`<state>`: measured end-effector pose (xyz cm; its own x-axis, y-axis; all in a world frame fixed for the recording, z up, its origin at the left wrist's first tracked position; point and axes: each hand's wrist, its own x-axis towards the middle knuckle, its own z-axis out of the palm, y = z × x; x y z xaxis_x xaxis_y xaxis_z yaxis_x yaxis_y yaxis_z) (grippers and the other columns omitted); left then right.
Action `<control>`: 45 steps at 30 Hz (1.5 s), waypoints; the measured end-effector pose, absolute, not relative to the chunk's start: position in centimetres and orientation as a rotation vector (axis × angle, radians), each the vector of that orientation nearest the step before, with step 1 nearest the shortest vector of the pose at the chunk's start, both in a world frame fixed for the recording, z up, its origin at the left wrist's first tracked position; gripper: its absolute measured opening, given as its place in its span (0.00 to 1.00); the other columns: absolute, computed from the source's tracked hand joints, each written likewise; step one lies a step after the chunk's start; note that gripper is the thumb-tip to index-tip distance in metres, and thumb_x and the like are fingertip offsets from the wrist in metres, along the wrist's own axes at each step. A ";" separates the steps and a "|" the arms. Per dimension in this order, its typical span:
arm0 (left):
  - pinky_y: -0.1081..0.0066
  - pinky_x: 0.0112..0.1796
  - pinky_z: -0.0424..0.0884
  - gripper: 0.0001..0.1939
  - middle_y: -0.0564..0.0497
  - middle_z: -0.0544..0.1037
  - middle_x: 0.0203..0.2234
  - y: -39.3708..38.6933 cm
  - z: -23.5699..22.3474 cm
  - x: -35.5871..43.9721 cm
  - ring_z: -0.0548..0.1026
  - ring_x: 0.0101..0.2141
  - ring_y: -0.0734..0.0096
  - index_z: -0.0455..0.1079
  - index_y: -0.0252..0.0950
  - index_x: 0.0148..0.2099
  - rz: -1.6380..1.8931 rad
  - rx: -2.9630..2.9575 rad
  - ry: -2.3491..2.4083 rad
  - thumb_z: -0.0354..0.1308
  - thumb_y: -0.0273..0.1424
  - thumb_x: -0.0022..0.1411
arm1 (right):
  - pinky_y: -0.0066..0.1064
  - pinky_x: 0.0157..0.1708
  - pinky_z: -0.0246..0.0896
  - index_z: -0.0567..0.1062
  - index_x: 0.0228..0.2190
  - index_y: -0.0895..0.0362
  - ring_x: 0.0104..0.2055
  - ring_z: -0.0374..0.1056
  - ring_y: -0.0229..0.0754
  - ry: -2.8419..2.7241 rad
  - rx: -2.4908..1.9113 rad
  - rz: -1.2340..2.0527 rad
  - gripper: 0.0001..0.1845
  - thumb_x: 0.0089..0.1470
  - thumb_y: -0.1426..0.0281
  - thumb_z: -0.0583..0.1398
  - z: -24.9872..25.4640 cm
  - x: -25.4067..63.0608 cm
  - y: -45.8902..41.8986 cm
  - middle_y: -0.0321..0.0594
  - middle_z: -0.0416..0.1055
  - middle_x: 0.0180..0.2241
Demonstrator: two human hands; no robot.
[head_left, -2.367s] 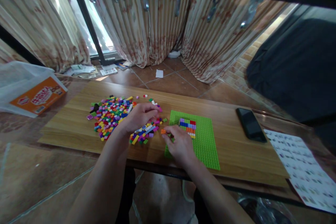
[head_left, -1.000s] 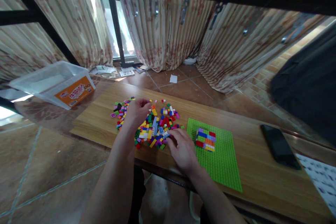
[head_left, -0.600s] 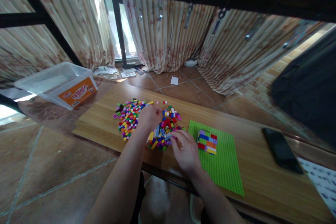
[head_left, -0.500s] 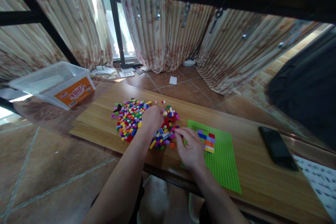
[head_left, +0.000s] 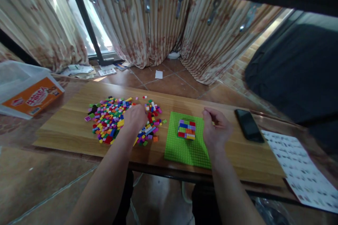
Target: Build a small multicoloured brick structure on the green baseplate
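My left hand [head_left: 135, 117] is over a spread of loose toy bricks [head_left: 109, 114], its back towards me; its fingertips are hidden. My right hand [head_left: 218, 128] hovers by the right side of the green baseplate [head_left: 190, 156], fingers curled in and thumb up. A tiny yellowish spot shows at its fingers, too small to name. On the baseplate sits a small block of joined bricks [head_left: 187, 129] in red, blue, orange, purple, green and white. An orange brick [head_left: 155, 139] lies on the wood at the pile's near right edge.
A black phone [head_left: 249, 125] and a printed sheet [head_left: 303, 168] lie to the right. At the far left stands a clear plastic bin [head_left: 25, 86] with an orange label. The wooden board [head_left: 68, 119] ends close to my lap. Curtains hang behind.
My view has swung right. My right hand has gone from the pile's right edge across to the baseplate's right side, uncovering the joined bricks. My left hand stays over the pile.
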<state>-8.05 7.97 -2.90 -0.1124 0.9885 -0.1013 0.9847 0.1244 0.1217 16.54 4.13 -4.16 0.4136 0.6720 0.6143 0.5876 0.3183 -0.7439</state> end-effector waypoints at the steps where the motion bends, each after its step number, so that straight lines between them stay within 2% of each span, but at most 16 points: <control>1: 0.60 0.43 0.72 0.15 0.36 0.80 0.40 8.0 -2.9 -8.0 0.77 0.45 0.49 0.76 0.32 0.44 0.033 1.981 2.234 0.50 0.26 0.59 | 0.34 0.35 0.69 0.79 0.33 0.57 0.32 0.73 0.40 -1.223 -1.350 0.092 0.10 0.55 0.65 0.60 -4.3 16.9 4.2 0.41 0.78 0.31; 6: 0.63 0.40 0.71 0.12 0.40 0.81 0.35 7.9 -2.4 -8.9 0.78 0.42 0.51 0.77 0.35 0.39 0.223 1.981 2.215 0.54 0.32 0.57 | 0.33 0.33 0.68 0.79 0.33 0.57 0.31 0.72 0.40 -1.179 -1.362 0.134 0.10 0.55 0.66 0.59 -4.3 17.7 4.3 0.40 0.78 0.31; 9: 0.68 0.34 0.69 0.11 0.46 0.80 0.28 7.5 -2.1 -8.9 0.77 0.33 0.60 0.78 0.35 0.35 0.584 1.899 1.907 0.56 0.33 0.55 | 0.33 0.34 0.69 0.79 0.32 0.56 0.32 0.72 0.40 -1.248 -1.355 0.206 0.09 0.55 0.67 0.59 -3.9 17.1 3.8 0.40 0.78 0.30; 11: 0.72 0.29 0.67 0.12 0.49 0.79 0.26 6.9 -1.9 -8.1 0.74 0.28 0.68 0.77 0.33 0.36 0.773 1.724 1.584 0.57 0.34 0.54 | 0.33 0.34 0.68 0.79 0.33 0.55 0.33 0.72 0.40 -1.345 -1.337 0.299 0.08 0.55 0.67 0.59 -3.7 16.5 3.3 0.39 0.77 0.31; 15: 0.76 0.24 0.63 0.17 0.52 0.75 0.25 5.8 -1.8 -5.3 0.68 0.22 0.77 0.75 0.32 0.43 0.821 1.339 1.169 0.61 0.36 0.52 | 0.32 0.37 0.68 0.78 0.39 0.54 0.34 0.71 0.38 -1.570 -1.241 0.543 0.09 0.54 0.69 0.61 -3.5 15.1 2.2 0.38 0.77 0.34; 18: 0.79 0.21 0.57 0.15 0.56 0.71 0.21 5.4 -1.8 -3.8 0.64 0.20 0.81 0.74 0.33 0.42 0.756 1.233 1.030 0.63 0.34 0.52 | 0.32 0.38 0.67 0.77 0.44 0.52 0.35 0.71 0.38 -1.713 -1.172 0.656 0.14 0.54 0.71 0.62 -3.3 14.5 1.6 0.38 0.76 0.38; 23: 0.77 0.26 0.62 0.14 0.54 0.74 0.26 5.5 -2.1 -3.0 0.66 0.24 0.80 0.74 0.33 0.42 0.679 1.243 0.883 0.63 0.32 0.52 | 0.34 0.42 0.67 0.76 0.44 0.52 0.40 0.71 0.40 -1.836 -1.196 0.639 0.13 0.56 0.71 0.61 -3.2 14.6 1.1 0.40 0.75 0.40; 32: 0.75 0.27 0.63 0.14 0.53 0.74 0.25 5.2 -2.4 -0.4 0.68 0.24 0.78 0.74 0.33 0.42 0.627 1.310 0.927 0.61 0.33 0.53 | 0.34 0.39 0.66 0.78 0.38 0.52 0.37 0.70 0.42 -1.875 -1.358 0.397 0.06 0.57 0.68 0.61 -3.1 16.5 0.1 0.39 0.75 0.34; 36: 0.75 0.26 0.63 0.14 0.53 0.74 0.24 5.5 -2.9 0.3 0.68 0.23 0.77 0.74 0.33 0.43 0.646 1.381 1.048 0.59 0.34 0.55 | 0.34 0.40 0.66 0.79 0.38 0.52 0.38 0.71 0.41 -1.840 -1.429 0.387 0.07 0.57 0.68 0.60 -3.6 18.7 0.0 0.39 0.75 0.36; 39: 0.74 0.27 0.64 0.11 0.52 0.75 0.24 6.1 -3.7 0.0 0.69 0.24 0.76 0.74 0.32 0.39 0.713 1.521 1.190 0.58 0.33 0.57 | 0.35 0.40 0.66 0.80 0.37 0.52 0.38 0.71 0.43 -1.818 -1.539 0.396 0.08 0.56 0.67 0.61 -4.4 20.4 0.1 0.40 0.75 0.36; 45: 0.71 0.33 0.68 0.10 0.47 0.80 0.31 6.6 -5.0 -0.2 0.75 0.31 0.69 0.75 0.31 0.39 0.693 1.762 1.308 0.56 0.30 0.58 | 0.33 0.37 0.66 0.80 0.38 0.54 0.34 0.70 0.40 -1.831 -1.566 0.455 0.09 0.56 0.68 0.60 -5.5 20.6 -0.1 0.40 0.74 0.35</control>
<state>-0.24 6.62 -4.97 0.3098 0.9500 -0.0387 0.5013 -0.1286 0.8557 20.65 -0.13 -5.54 -0.0490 0.9630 0.2652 0.7267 0.2165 -0.6519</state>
